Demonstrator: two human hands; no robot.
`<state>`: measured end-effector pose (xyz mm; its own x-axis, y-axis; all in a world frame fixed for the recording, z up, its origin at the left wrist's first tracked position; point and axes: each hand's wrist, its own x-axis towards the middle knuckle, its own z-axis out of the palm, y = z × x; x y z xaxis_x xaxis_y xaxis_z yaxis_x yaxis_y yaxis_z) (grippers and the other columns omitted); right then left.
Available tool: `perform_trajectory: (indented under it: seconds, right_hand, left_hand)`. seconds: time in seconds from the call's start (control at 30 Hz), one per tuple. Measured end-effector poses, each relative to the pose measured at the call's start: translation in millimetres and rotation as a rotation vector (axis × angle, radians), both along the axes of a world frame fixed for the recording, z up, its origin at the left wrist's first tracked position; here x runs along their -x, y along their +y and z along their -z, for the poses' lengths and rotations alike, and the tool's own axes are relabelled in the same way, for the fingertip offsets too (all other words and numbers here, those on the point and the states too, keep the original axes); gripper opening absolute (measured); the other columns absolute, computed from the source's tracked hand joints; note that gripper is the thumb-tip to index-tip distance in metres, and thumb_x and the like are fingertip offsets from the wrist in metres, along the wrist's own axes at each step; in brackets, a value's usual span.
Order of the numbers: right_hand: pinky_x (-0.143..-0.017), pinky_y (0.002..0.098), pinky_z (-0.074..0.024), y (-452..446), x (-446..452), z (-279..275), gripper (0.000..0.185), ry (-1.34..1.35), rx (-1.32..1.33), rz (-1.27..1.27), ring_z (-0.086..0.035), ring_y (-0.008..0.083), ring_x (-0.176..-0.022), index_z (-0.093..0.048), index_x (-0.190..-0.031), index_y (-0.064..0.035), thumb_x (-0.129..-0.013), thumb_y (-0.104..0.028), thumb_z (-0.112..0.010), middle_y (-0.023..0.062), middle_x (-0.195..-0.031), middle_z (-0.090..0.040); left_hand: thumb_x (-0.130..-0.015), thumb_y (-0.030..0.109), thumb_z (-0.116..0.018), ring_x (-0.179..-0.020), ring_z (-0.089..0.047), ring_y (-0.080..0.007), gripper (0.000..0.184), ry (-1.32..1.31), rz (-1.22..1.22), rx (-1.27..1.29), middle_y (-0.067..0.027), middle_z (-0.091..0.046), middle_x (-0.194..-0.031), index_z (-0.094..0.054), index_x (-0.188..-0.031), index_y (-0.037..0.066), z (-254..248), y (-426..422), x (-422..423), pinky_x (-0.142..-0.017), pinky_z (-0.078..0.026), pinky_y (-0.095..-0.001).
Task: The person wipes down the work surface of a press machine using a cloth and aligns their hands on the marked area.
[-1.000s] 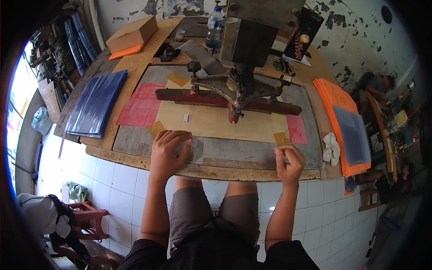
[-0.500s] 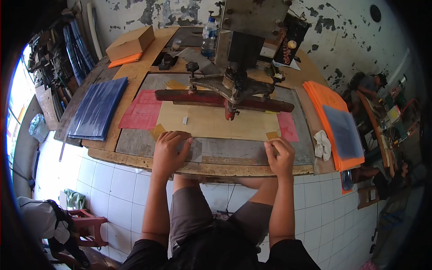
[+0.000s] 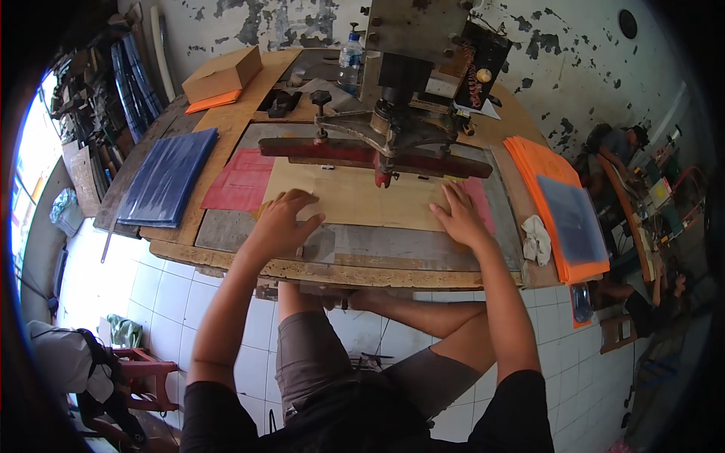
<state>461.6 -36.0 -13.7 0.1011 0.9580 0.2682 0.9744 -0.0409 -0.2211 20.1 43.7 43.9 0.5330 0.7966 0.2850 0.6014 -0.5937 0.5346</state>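
Observation:
A cream sheet (image 3: 370, 208) lies flat on the grey bed (image 3: 226, 239) of a press, with a pink sheet (image 3: 238, 181) showing at its left and more pink at its right. The press's red bar (image 3: 302, 149) hangs over the far part of the cream sheet. My left hand (image 3: 283, 225) rests on the sheet's near left part, thumb and fingers apart, a small white piece at its index fingertip. On the near right part lies my right hand (image 3: 462, 217), fingers stretched out and nothing held.
Blue-tinted clear plastic sheets (image 3: 170, 177) are stacked at left. Orange sheets (image 3: 532, 170) with a clear plastic piece (image 3: 575, 219) lie at right, beside a white cloth (image 3: 537, 243). Behind stand a cardboard box (image 3: 219, 75) and a bottle (image 3: 350, 66). Another person (image 3: 623, 143) sits at far right.
Both hands have moved forward from the cream sheet's near edge onto it, fingers now more spread. My left hand has reached the small white piece. The legs have shifted.

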Motion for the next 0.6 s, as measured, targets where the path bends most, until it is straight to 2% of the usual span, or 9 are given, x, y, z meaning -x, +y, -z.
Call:
perform_trajectory:
  seconds: [0.03, 0.1, 0.2, 0.3, 0.4, 0.6]
  right_hand:
    - [-0.136, 0.0514, -0.0301, 9, 1, -6, 0.075, 0.019, 0.047, 0.004, -0.036, 0.0414, -0.166, -0.047, -0.169, -0.0058, -0.114, -0.055, -0.058, 0.0212, -0.177, -0.042]
    - [-0.137, 0.0517, -0.0279, 24, 4, -19, 0.078, 0.049, 0.14, 0.009, -0.033, 0.0404, -0.167, -0.046, -0.17, -0.0045, -0.115, -0.059, -0.054, 0.0226, -0.177, -0.041]
    - [-0.137, 0.0512, -0.0294, 42, -4, -11, 0.076, 0.093, 0.09, -0.012, -0.033, 0.0416, -0.167, -0.047, -0.17, -0.0077, -0.115, -0.059, -0.053, 0.0217, -0.177, -0.041]
    - [-0.135, 0.0516, -0.0325, 35, -2, -9, 0.07, 0.186, 0.075, 0.025, -0.038, 0.0433, -0.164, -0.051, -0.168, -0.0129, -0.114, -0.057, -0.057, 0.0208, -0.174, -0.046]
    - [-0.133, 0.0518, -0.0351, 26, -4, -9, 0.063, 0.219, 0.019, -0.058, -0.042, 0.0436, -0.16, -0.056, -0.164, -0.0157, -0.113, -0.052, -0.063, 0.0199, -0.169, -0.05]
    - [-0.132, 0.0515, -0.0355, 27, -5, -15, 0.054, 0.29, 0.013, -0.052, -0.047, 0.0408, -0.156, -0.064, -0.156, -0.0159, -0.111, -0.046, -0.07, 0.0175, -0.162, -0.057]
  left_hand:
    - [-0.105, 0.035, -0.073, -0.145, -0.061, -0.0383, 0.051, 0.075, 0.006, -0.015, -0.0191, -0.065, -0.154, -0.071, -0.145, 0.004, -2, 11, -1, -0.124, -0.045, -0.0493]
    - [-0.105, 0.039, -0.07, -0.147, -0.058, -0.0395, 0.054, 0.126, -0.025, -0.15, -0.021, -0.065, -0.153, -0.069, -0.146, 0.003, 16, 41, -5, -0.125, -0.043, -0.0523]
    - [-0.107, 0.042, -0.063, -0.15, -0.054, -0.0412, 0.059, 0.171, -0.052, -0.252, -0.0235, -0.062, -0.155, -0.065, -0.151, 0.004, 52, 93, -15, -0.126, -0.039, -0.0546]
    - [-0.108, 0.046, -0.057, -0.152, -0.052, -0.0413, 0.063, 0.231, -0.074, -0.267, -0.0245, -0.061, -0.157, -0.062, -0.157, 0.005, 59, 111, -23, -0.128, -0.036, -0.0542]
    - [-0.109, 0.047, -0.054, -0.152, -0.051, -0.0408, 0.064, 0.224, -0.062, -0.275, -0.0239, -0.061, -0.159, -0.061, -0.16, 0.007, 63, 118, -27, -0.129, -0.033, -0.0532]
    - [-0.109, 0.046, -0.056, -0.151, -0.051, -0.0387, 0.06, 0.146, 0.005, -0.174, -0.0209, -0.064, -0.157, -0.065, -0.158, 0.011, 60, 117, -20, -0.13, -0.032, -0.0522]
